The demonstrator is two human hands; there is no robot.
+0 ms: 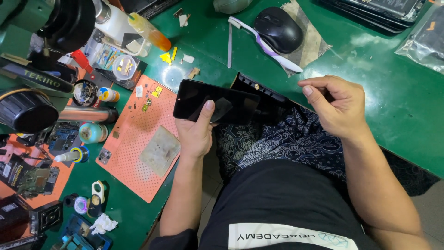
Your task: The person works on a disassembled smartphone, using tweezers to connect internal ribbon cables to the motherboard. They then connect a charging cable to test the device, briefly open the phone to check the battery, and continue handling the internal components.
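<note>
Black phone [215,104] gripped in left hand [196,132]; right hand [335,106] loosely curled, empty.

A dark, blank phone screen [216,102] is held over the edge of the green bench, gripped from below by the left hand [196,134]. A clear plastic bag [425,39] is seen at the far right corner. A white strip label [291,237] with teal lettering is carried on the black shirt at the bottom.
</note>
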